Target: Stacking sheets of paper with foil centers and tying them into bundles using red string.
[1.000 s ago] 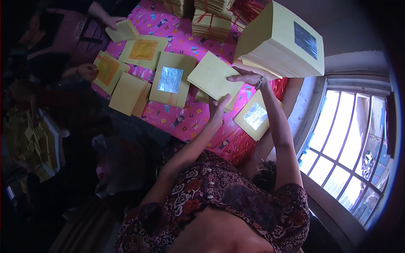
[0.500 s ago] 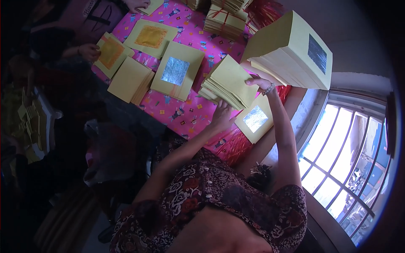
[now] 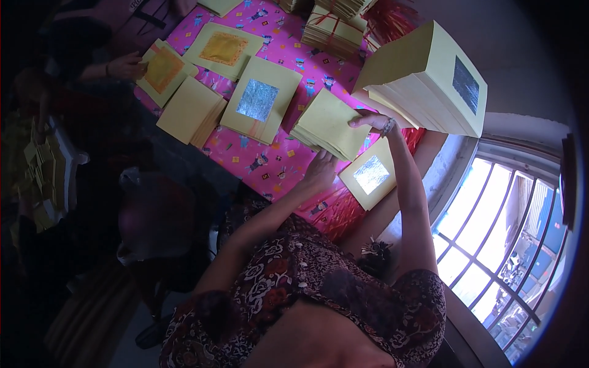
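Note:
Between my hands is a stack of plain yellow paper sheets point(image 3: 326, 122), slightly fanned along its left edge. My right hand point(image 3: 373, 121) grips the stack's right side, thumb on top and the other fingers mostly hidden. At the near edge, my left hand point(image 3: 322, 170) is closed against the sheets, its fingertips partly hidden by them. Beside the stack on the left lies a yellow sheet with a silver foil square point(image 3: 261, 98). Another silver-foil sheet point(image 3: 368, 176) rests near the table's right edge, below my right hand.
A tall leaning pile of yellow paper point(image 3: 399, 92) stands at the right. Red-tied bundles point(image 3: 334, 30) sit at the back of the pink patterned table cover point(image 3: 245, 165). Gold-foil sheets point(image 3: 221, 48) and a plain stack point(image 3: 187, 115) lie left, near another person's hand point(image 3: 127, 66). A barred window point(image 3: 497, 245) is right.
The held stack sits slightly lower and its sheets look more evened up, with both hands still on it. The other person's hand at the left has shifted a little.

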Available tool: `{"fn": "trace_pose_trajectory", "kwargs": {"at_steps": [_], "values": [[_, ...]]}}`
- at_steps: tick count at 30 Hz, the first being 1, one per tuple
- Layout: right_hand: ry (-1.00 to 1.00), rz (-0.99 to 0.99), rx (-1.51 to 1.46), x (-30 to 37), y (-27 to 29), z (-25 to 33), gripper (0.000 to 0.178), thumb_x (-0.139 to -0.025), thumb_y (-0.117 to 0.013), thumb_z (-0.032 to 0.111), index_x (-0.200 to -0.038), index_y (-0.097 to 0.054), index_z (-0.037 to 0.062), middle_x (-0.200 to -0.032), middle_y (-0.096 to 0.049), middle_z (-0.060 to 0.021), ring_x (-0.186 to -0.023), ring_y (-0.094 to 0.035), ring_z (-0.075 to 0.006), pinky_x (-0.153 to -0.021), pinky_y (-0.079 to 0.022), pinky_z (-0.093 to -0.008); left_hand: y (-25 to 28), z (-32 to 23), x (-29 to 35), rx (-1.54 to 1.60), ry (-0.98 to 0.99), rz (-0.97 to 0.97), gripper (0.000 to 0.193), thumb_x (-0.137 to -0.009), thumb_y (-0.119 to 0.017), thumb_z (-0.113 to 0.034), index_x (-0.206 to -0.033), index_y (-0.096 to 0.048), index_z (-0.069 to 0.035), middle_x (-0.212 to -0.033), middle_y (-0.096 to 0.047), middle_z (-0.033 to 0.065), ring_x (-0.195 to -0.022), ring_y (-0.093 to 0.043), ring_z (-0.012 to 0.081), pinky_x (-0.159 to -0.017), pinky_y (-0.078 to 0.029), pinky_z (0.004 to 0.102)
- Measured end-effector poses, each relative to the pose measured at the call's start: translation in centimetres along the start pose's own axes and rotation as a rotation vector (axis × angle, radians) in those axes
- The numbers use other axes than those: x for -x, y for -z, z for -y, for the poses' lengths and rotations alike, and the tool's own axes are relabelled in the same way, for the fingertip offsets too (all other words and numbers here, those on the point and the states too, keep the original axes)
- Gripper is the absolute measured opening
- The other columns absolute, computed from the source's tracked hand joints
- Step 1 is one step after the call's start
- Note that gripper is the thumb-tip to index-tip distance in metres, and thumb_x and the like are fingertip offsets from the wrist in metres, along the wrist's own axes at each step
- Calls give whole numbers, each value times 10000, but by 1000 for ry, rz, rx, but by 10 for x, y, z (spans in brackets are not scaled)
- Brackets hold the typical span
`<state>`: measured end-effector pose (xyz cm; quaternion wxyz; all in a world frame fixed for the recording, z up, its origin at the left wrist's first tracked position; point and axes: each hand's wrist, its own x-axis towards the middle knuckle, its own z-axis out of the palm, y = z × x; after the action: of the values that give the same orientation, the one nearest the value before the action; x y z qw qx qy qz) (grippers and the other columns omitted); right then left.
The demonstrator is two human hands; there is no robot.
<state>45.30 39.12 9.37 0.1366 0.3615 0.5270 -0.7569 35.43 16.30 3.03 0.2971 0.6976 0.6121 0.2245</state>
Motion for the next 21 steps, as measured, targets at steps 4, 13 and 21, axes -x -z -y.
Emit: {"fn": "trace_pose_trajectory", "kwargs": {"at_steps": [4, 13, 21], "values": [[-31, -10, 64, -1, 4, -3, 780, -711, -753, 273, -1344, -384, 5, -1291, -504, -113, -1199, -453, -210, -1033, -332, -345, -1, 1, -2, -70, -35, 29, 624, -775, -601, -208, -1261, -372, 109, -1266, -431, 275, -1233, -346, 404, -1076, -250, 438], [44, -19, 311, 2, 16, 6, 743, -720, -728, 304, -1315, -421, -17, -1239, -533, -112, -1165, -461, -201, -1037, -307, -327, 9, -23, 0, 1010, 723, -658, 901, -678, -795, -345, -1290, -254, 33, -1273, -349, 198, -1147, -384, 295, -985, -324, 402], [-2, 39, 517, -10, 34, -1, 789, -672, -694, 429, -1307, -448, 30, -1229, -534, -127, -1189, -436, -209, -1010, -325, -347, 10, 5, -47, 1536, 1052, -395, 996, -617, -737, -542, -1385, -205, -195, -1380, -287, 89, -1276, -273, 323, -1004, -219, 546]]}}
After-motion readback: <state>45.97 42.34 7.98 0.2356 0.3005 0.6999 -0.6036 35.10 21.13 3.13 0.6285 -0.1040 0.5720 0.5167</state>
